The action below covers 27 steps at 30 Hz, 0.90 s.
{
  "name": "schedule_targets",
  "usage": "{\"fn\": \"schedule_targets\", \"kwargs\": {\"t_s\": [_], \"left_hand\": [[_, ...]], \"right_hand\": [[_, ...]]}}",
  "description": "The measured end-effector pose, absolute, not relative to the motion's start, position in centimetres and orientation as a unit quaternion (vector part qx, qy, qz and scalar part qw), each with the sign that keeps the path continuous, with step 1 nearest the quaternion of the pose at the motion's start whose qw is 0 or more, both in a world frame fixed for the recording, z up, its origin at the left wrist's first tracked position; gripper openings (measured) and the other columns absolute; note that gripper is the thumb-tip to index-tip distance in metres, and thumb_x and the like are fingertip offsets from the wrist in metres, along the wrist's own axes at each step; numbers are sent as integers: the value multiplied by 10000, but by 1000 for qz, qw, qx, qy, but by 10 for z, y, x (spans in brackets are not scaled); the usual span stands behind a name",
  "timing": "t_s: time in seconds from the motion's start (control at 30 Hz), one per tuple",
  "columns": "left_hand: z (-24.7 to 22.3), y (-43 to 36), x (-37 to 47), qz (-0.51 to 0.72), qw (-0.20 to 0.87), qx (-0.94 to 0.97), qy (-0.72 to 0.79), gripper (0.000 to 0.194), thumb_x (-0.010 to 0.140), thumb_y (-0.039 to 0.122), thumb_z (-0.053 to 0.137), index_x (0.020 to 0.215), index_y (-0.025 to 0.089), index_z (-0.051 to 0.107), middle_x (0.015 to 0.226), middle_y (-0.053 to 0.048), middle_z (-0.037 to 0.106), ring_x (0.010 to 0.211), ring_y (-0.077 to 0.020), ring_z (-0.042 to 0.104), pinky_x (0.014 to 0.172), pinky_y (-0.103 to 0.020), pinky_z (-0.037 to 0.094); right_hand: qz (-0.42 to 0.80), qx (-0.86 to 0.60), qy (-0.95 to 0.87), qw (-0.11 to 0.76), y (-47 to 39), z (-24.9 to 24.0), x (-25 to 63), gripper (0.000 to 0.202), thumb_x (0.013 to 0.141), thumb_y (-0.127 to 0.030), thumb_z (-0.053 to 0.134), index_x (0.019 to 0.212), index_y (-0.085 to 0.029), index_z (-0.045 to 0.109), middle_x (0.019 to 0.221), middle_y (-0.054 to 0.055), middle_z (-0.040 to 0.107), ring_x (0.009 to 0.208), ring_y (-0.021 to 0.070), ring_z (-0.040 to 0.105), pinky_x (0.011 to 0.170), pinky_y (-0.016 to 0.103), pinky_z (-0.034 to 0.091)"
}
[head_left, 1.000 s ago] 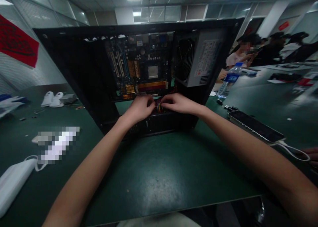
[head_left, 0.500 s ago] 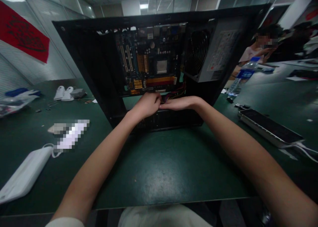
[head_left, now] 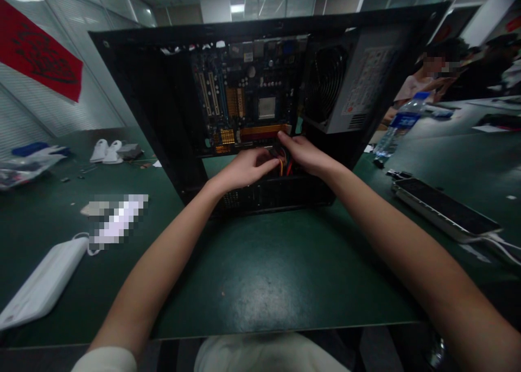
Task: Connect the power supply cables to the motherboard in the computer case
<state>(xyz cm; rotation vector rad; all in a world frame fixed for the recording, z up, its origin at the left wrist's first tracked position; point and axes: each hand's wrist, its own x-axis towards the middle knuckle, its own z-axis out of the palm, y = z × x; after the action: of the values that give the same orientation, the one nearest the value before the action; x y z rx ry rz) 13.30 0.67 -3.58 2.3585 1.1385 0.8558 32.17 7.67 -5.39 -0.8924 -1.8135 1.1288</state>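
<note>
An opened black computer case [head_left: 268, 201] stands on the green table before me, its inside facing me. Inside sit a motherboard [head_left: 266, 79], with the processor [head_left: 267, 108] exposed, and a grey power supply [head_left: 364, 87] at upper right. Below the orange and red memory slots [head_left: 264, 131], my left hand [head_left: 248, 168] is closed with thumb and fingers around yellow, red and black power cables [head_left: 285, 166]. My right hand [head_left: 305, 152] curls at the same bundle from the right, thumb raised by the slots' right end. Its other fingertips are mostly hidden.
On the left lie a white power bank [head_left: 44, 279], a blurred card-like item [head_left: 122, 220], white objects [head_left: 108, 151] and a plastic bag [head_left: 28, 165]. To the right are a plastic bottle [head_left: 402, 125] and a long device [head_left: 445, 209] with white cables. A person [head_left: 423, 79] sits beyond.
My right hand has risen from lying flat beside the left to the memory slots' lower right. My left thumb has come forward, and the yellow and red cables now show between my hands.
</note>
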Motion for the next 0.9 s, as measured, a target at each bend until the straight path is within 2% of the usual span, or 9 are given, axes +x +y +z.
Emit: {"fn": "schedule_targets", "kwargs": {"t_s": [0.13, 0.27, 0.37, 0.57, 0.9], "left_hand": [[-38, 14, 130, 358, 244, 789, 437, 206, 966, 303, 550, 957, 129, 660, 876, -81, 734, 706, -162, 666, 683, -300, 503], [-39, 19, 128, 374, 303, 761, 435, 117, 918, 219, 595, 962, 124, 645, 893, -84, 733, 684, -146, 670, 658, -290, 519], [-41, 21, 126, 380, 313, 759, 426, 186, 853, 166, 649, 1033, 118, 637, 927, -89, 730, 735, -156, 683, 667, -288, 526], [-42, 21, 125, 388, 315, 758, 420, 324, 790, 144, 702, 1108, 123, 641, 942, -83, 735, 855, -175, 697, 740, -300, 536], [-41, 21, 124, 382, 329, 761, 408, 404, 737, 166, 764, 1122, 117, 652, 951, -84, 739, 875, -179, 699, 827, -336, 539]], "right_hand": [[457, -338, -744, 353, 71, -54, 321, 637, 839, -808, 541, 748, -185, 640, 766, 70, 703, 698, 191, 623, 638, 298, 494], [456, -341, -744, 351, 70, -53, 321, 644, 850, -797, 534, 732, -173, 644, 743, 67, 689, 663, 164, 593, 603, 274, 459], [457, -336, -743, 356, 71, -52, 322, 607, 853, -761, 570, 689, -179, 617, 696, 51, 657, 637, 148, 569, 596, 267, 448], [461, -321, -741, 368, 71, -51, 322, 492, 866, -669, 614, 745, -192, 619, 701, 24, 647, 646, 144, 570, 602, 266, 441], [452, -315, -750, 365, 74, -52, 322, 432, 876, -632, 612, 815, -204, 623, 745, 22, 649, 687, 165, 585, 608, 282, 422]]}}
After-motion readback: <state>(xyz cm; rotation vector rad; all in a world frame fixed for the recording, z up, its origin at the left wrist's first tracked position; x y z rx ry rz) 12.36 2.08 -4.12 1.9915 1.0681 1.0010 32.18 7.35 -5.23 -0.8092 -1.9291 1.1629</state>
